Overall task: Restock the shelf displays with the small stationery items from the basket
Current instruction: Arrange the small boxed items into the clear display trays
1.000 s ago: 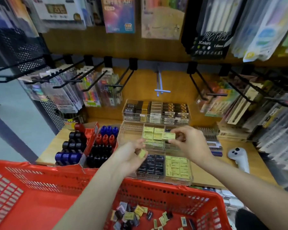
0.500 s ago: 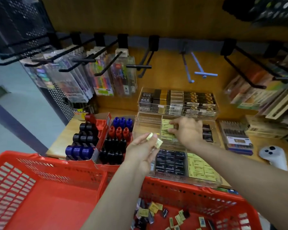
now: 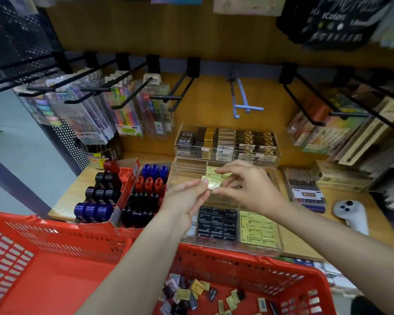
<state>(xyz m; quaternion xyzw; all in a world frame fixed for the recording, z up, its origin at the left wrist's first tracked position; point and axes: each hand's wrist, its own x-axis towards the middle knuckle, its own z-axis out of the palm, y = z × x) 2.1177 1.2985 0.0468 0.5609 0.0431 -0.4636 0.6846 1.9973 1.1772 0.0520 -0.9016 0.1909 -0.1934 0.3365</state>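
Small gold packet (image 3: 211,184) sits pinched between both hands above the clear acrylic tray (image 3: 255,247) at the shelf's front edge: the left hand (image 3: 187,201) grips its near end with curled fingers, and the right hand (image 3: 248,187) pinches its far end. More small packets (image 3: 200,292) lie loose in the red basket (image 3: 55,258) against the shelf's front edge, by the marker boxes (image 3: 123,196).
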